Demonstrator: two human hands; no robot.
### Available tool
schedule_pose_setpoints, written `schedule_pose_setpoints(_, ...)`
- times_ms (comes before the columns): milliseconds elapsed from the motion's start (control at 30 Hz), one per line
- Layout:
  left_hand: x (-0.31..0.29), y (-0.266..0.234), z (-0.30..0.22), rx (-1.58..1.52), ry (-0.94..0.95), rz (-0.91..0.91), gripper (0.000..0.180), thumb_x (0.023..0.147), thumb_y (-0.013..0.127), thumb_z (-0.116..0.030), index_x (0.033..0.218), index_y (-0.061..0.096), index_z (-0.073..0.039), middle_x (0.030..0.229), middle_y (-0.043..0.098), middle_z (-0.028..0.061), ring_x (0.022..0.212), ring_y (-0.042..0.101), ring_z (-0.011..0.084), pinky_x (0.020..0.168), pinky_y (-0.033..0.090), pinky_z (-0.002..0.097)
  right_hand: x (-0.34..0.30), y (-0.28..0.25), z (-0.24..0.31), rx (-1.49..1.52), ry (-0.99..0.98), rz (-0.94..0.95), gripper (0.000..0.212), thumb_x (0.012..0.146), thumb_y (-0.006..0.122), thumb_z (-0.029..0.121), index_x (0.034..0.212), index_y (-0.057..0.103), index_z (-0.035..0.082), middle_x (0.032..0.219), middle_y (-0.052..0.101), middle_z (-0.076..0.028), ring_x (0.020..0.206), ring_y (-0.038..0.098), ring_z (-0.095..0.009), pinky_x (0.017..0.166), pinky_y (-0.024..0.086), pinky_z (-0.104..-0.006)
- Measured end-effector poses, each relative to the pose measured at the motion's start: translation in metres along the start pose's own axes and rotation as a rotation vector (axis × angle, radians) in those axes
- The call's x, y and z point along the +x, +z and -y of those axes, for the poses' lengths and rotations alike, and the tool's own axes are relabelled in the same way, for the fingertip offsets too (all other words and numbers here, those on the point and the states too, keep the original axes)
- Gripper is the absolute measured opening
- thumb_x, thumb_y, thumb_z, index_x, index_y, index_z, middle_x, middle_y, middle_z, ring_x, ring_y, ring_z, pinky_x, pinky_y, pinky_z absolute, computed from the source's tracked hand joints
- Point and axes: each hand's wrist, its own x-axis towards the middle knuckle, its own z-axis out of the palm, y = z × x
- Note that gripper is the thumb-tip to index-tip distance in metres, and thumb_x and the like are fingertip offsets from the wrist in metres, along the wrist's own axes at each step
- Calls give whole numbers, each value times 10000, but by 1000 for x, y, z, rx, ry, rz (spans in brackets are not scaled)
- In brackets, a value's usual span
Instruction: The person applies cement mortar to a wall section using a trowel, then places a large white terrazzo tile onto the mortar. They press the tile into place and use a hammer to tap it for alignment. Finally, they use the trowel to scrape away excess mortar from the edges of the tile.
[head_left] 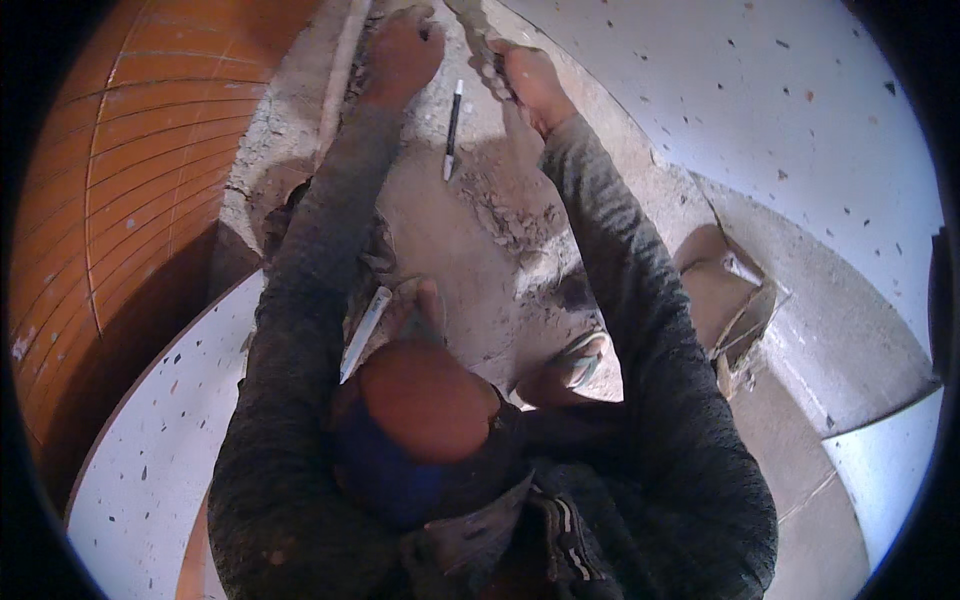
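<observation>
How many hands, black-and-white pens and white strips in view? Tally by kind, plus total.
Left hand and right hand: 2
Black-and-white pen: 1
White strip: 1
Total: 4

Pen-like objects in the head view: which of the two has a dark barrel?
The upper pen, black between pale ends, lying between the left sleeve and right sleeve. The lower stick, beside the left sleeve, looks whitish instead.

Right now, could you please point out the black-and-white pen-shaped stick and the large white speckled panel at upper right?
Black-and-white pen-shaped stick point(454, 127): head view, middle of its dark shaft.
Large white speckled panel point(770, 125): head view, its broad face.
</observation>
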Motion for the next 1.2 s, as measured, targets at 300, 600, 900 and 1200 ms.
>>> schedule_pose_setpoints(300,-78,-8,-30,-220,97,56,322,835,657,-245,1054,631,-11,1011,639,193,944,621,379,817,503,451,-16,3,10,-784,-91,-67,306,844,609,317,975,690,53,881,693,-165,840,661,-333,756,502,-431)
schedule_pose_setpoints(600,-155,-19,-78,-228,64,277,236,835,668,-192,1010,649,-35,988,643,176,912,626,379,775,511,438,-174,-27,-69,-1191,-484,172,199,839,543,183,968,653,80,1040,632,-176,920,633,-342,803,522,-435)
schedule_pose_setpoints(900,-204,-33,-87,-207,110,451,195,847,651,-181,1003,674,-65,1013,635,175,926,623,384,783,512,431,-206,-16,-77,-1202,-397,9,267,866,592,244,1092,618,105,1077,620,-146,960,626,-333,807,528,-421)
schedule_pose_setpoints(1200,-211,-17,-87,185,199,620,266,824,680,-272,995,693,-69,913,655,195,846,646,376,757,520,467,-236,-60,-59,-1018,-226,74,318,777,643,320,900,640,26,882,655,-212,880,638,-373,787,509,-457)
